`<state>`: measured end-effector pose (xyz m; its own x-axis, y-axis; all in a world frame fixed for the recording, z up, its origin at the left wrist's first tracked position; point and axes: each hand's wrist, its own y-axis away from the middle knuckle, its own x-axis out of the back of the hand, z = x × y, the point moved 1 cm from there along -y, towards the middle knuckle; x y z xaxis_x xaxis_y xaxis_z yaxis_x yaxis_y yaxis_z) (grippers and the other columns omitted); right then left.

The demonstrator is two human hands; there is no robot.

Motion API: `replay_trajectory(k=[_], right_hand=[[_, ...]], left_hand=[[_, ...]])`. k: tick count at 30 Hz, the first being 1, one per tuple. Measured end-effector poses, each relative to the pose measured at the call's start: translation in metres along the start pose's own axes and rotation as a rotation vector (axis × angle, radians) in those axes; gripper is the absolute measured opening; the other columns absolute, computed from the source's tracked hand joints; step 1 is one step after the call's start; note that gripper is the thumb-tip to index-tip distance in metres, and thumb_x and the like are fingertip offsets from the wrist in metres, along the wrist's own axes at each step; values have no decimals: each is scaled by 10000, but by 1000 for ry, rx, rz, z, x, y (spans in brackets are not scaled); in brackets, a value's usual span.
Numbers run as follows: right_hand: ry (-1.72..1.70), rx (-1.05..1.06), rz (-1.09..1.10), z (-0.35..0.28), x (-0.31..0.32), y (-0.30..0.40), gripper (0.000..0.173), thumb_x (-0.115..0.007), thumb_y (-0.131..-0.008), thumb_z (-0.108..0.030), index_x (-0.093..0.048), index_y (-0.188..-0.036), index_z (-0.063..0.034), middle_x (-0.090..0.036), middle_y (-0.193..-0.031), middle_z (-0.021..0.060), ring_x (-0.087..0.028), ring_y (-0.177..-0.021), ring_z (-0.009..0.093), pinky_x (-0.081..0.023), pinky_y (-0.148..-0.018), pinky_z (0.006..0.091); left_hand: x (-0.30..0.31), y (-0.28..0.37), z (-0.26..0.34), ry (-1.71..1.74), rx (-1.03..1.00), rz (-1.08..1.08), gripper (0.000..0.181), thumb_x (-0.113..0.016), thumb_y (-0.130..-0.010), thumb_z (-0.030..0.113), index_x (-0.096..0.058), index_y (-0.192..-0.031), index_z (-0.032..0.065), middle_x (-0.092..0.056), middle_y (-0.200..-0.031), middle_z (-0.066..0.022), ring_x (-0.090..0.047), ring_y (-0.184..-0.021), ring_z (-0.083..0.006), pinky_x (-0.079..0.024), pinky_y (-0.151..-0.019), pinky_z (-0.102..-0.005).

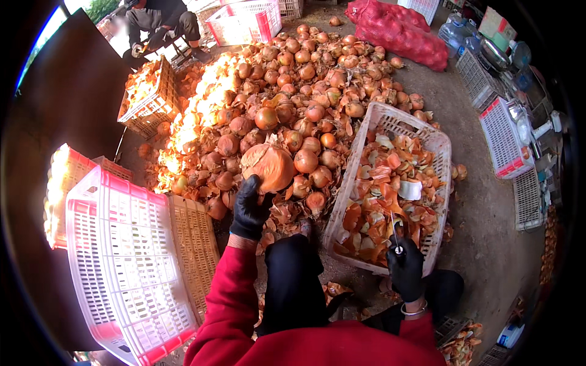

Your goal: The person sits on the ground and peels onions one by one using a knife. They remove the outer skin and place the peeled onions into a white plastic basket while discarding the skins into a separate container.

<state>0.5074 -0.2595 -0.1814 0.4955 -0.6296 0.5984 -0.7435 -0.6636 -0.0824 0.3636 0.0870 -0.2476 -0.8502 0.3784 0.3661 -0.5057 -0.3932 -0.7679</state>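
In a black glove, my left hand [251, 206] grips a large onion [269, 167] with brown, papery skin, raised in front of the onion heap [293, 105]. My right hand [404, 265], also gloved in black, is closed around the handle of a small knife [396, 235]. Its thin blade points away from me, over the near end of a pale plastic crate [341, 219]. Loose onion skins [389, 183] fill much of that crate, with a white piece among them. The handle is mostly covered by my fingers.
White-and-pink crates [123, 256] stand at my left. Farther back, a crate of skins [153, 98] sits near a seated person [160, 27] holding something. Red mesh sacks [398, 32] lie behind the heap. More crates [506, 137] and plastic bottles [453, 34] line the right side.
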Motion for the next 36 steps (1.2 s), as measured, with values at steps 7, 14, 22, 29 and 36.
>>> replay_trajectory(k=[7, 14, 22, 29, 36], right_hand=[[-202, 300, 110, -88, 37, 3, 471, -685, -716, -44, -522, -1157, -32, -551, -955, 131, -579, -742, 222, -472, -602, 310], [229, 674, 118, -81, 49, 34, 385, -677, -631, -45, -576, -1002, -38, -534, -898, 113, -569, -685, 276, -459, -588, 363], [386, -11, 333, 48, 40, 12, 145, -601, -762, -151, -527, -831, -47, -549, -763, 144, -573, -721, 353, -461, -599, 425], [125, -31, 143, -5, 62, 70, 225, -642, -777, -166, -521, -904, -25, -572, -800, 150, -594, -685, 311, -465, -593, 399], [39, 86, -46, -37, 53, 108, 229, -651, -780, -159, -523, -910, -21, -569, -779, 146, -598, -662, 290, -455, -586, 386]], left_hand=[[-26, -62, 183, 627, 529, -329, 952, -830, -573, 212, -302, -1334, -13, -403, -1292, -132, -408, -1198, -222, -334, -1007, -351], [-54, -11, 242, 421, 243, -403, 889, -842, -538, 163, -373, -1265, -42, -508, -1137, -161, -519, -1062, -282, -409, -912, -361], [-51, 24, 261, 865, 608, -472, 920, -816, -557, 329, -374, -1289, -12, -502, -1199, -136, -502, -1108, -251, -375, -964, -358], [-46, 71, 238, 1579, 1352, -141, 816, -711, -699, 290, -289, -1332, -4, -426, -1295, -169, -446, -1183, -325, -370, -1005, -473], [-59, 47, 245, 1138, 942, -371, 850, -777, -624, 260, -338, -1302, -6, -488, -1224, -125, -487, -1114, -227, -359, -988, -364]])
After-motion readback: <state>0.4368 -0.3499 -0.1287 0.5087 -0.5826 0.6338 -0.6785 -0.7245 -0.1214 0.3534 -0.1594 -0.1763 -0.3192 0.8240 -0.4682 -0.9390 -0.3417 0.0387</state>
